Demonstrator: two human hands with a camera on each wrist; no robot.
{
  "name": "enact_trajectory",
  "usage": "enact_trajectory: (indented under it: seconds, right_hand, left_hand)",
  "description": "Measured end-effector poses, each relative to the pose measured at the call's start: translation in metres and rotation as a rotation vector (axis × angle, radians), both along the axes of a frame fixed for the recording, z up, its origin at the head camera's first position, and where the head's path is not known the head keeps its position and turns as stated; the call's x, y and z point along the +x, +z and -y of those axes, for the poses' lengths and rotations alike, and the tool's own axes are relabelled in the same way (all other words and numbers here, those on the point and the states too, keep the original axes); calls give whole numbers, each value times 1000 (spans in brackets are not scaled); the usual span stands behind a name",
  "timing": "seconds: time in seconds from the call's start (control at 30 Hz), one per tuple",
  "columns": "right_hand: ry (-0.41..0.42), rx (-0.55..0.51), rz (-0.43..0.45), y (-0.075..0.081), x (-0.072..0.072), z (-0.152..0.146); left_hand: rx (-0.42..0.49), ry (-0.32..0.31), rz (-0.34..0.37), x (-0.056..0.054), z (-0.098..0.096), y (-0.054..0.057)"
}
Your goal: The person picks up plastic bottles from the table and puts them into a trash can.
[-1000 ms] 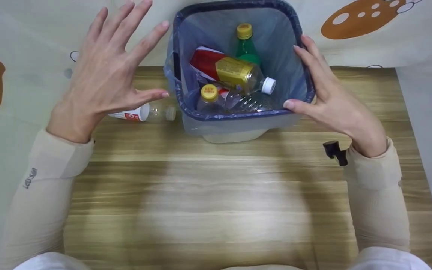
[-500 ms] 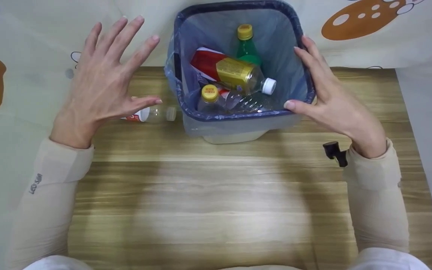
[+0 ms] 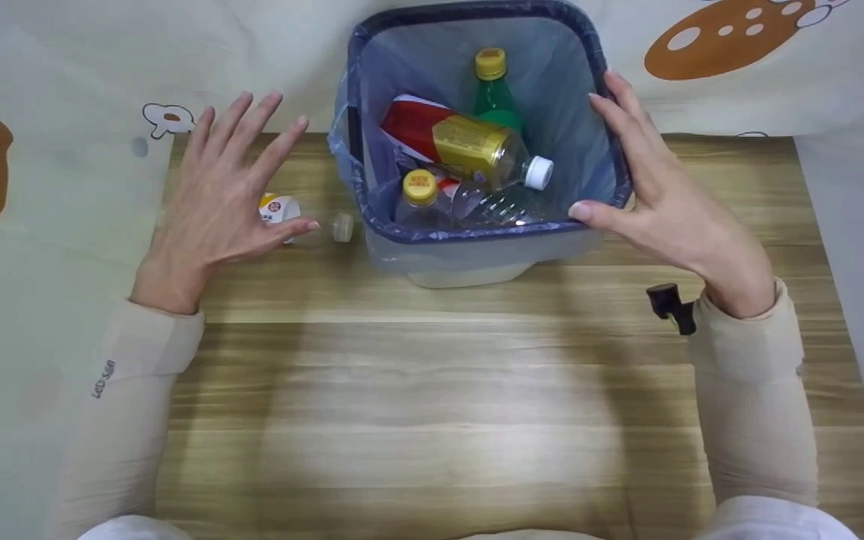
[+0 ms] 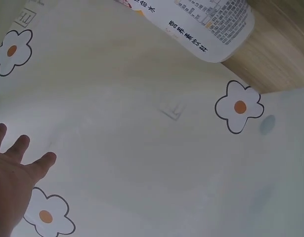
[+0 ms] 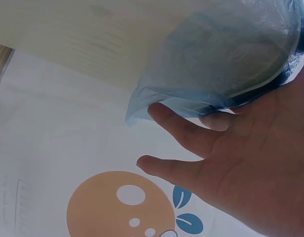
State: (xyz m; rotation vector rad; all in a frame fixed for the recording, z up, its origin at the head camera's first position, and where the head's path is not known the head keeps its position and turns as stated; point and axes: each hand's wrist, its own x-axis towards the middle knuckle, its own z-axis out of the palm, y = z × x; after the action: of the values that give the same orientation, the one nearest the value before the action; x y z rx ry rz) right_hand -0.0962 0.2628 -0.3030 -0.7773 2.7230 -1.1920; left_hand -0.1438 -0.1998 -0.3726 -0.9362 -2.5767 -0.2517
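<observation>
A trash bin [image 3: 477,232] lined with a translucent bluish bag stands at the back in the head view. My right hand [image 3: 661,184] holds its right rim, with the thumb at the front corner and fingertips over the edge. My left hand [image 3: 214,195] is spread above a plastic bottle [image 3: 280,208] lying left of the bin. That hand covers much of the bottle; part of its white label and its pale cap show. In the left wrist view the bottle's labelled end [image 4: 216,24] appears at the top, apart from the visible fingers.
Inside the bin lie a red and gold labelled bottle [image 3: 469,146], a green bottle [image 3: 496,97], and clear bottles, one with a yellow cap [image 3: 419,186]. The wood-grain table [image 3: 439,390] is bordered by pale patterned sheeting [image 3: 732,105]. A black clamp [image 3: 672,306] sits by my right cuff.
My left hand has come down and toward me, drifting slightly right, fingers still spread, and covers more of the lying bottle. The right hand and the bin have stayed in place.
</observation>
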Motion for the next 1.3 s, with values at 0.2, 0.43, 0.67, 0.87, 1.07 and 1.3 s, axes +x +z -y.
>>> enact_trajectory:
  seconds: [0.2, 0.43, 0.67, 0.87, 1.07, 1.3]
  right_hand:
    - [1, -6, -7, -1, 1, -1]
    - [1, -3, -9, 0, 2, 0]
    - [1, 0, -38, 0, 2, 0]
    - [-6, 1, -7, 2, 4, 0]
    - [-5, -1, -14, 4, 4, 0]
    - [-12, -5, -2, 3, 7, 0]
  left_hand:
    - [-18, 7, 12, 0, 5, -7]
    - [10, 12, 32, 1, 10, -22]
    - [3, 10, 49, -1, 14, -41]
    - [-25, 64, 156, 1, 23, -60]
    - [-89, 94, 218, 3, 26, -68]
    - [-91, 94, 215, 4, 28, -76]
